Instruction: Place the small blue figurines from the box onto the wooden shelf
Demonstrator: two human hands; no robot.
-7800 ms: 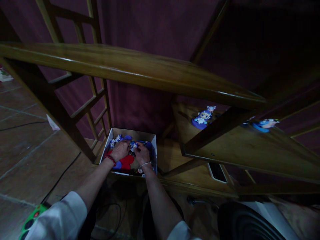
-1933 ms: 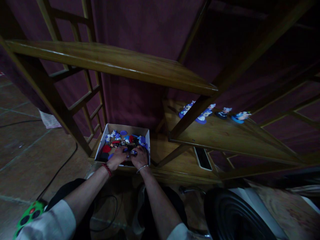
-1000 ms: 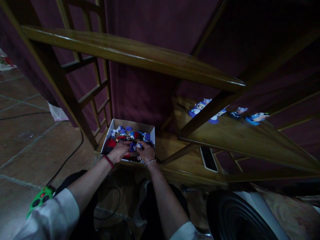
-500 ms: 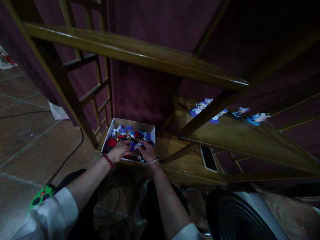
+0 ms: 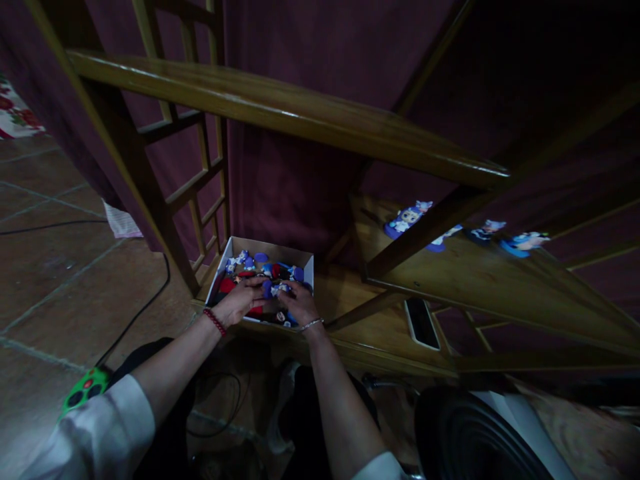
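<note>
A low wooden shelf [image 5: 337,287] bore an open white box [image 5: 287,253] at left and a phone [image 5: 423,324] at right; four figurines [image 5: 407,218] stood on the raised shelf [image 5: 460,280] at right.

A person in short white sleeves wears a red, apparently beaded bracelet [image 5: 215,321] at the wrist just behind the left hand [image 5: 244,300] and a thin, silvery bracelet [image 5: 313,325] just behind the right hand [image 5: 301,303]. The loose left sleeve [image 5: 107,423] and the right sleeve [image 5: 381,466] end well back from the hands, leaving both forearms bare. Below the hands show black trousers [image 5: 307,427], their details lost in shadow.
</note>
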